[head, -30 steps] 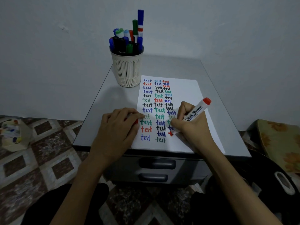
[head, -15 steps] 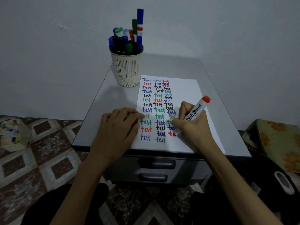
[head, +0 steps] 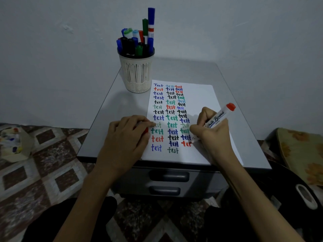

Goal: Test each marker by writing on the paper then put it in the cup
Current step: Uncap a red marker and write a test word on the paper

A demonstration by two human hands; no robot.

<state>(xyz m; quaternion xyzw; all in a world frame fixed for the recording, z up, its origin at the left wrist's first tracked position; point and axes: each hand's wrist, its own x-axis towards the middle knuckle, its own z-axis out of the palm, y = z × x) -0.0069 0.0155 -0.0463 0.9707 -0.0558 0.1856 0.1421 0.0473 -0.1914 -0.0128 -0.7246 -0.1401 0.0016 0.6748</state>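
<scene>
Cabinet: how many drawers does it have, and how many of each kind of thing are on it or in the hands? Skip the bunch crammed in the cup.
Drawers: 2
Cup: 1
Sheet of paper: 1
Marker, held in the right hand: 1
Red cap, under the left hand: 1
Total: 6
</scene>
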